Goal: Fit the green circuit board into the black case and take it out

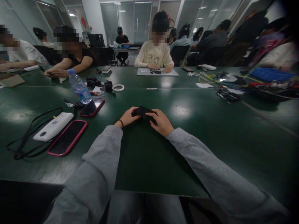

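Two hands meet over one small black box (144, 112), and both are ours. We hold it low over the green table (163, 155), right in front of us. Our left hand (126, 117) curls its fingers around the left end of the box. Our right hand (160, 122) wraps over the right end, fingers bent and gripping. We cannot tell if the box touches the table (our hands hide the underside).

On our left lies a phone with a pink case (68, 137), face up. Just beside it is a white power bank (53, 126) with a black cord (28, 137) looping around it. A second phone (92, 107) with a red case lies a bit farther off. Next to that one stands a water bottle (79, 87) with a blue cap, and it looks partly full of water. A roll of white tape (118, 87) lies past the bottle.

Across the table a person in a cream top (154, 54) works on a grey mat (158, 72). A blue tray (271, 74) sits far off on the right, and what is in it is too blurry to tell.
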Demonstrator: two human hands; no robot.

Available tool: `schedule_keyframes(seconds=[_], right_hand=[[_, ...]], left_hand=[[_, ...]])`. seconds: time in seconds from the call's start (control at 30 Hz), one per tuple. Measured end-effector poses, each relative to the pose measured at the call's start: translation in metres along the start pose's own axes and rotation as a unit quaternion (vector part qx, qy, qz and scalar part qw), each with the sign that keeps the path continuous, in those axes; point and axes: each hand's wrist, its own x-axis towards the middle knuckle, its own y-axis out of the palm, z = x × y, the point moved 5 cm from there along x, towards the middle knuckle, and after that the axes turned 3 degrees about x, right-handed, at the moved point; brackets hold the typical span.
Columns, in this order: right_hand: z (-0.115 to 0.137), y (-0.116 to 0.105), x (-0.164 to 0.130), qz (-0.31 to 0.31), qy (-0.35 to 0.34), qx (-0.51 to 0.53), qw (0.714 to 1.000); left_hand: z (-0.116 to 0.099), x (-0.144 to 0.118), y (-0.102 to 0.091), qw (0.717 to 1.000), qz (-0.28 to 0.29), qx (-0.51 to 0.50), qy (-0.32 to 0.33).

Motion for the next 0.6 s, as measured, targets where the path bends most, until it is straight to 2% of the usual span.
schedule_keyframes(seconds=[0.6], right_hand=[[0.018, -0.013, 0.003, -0.007, -0.028, -0.049, 0.998]], left_hand=[[-0.006, -0.002, -0.002, 0.995, -0.013, 0.098, 0.004]])
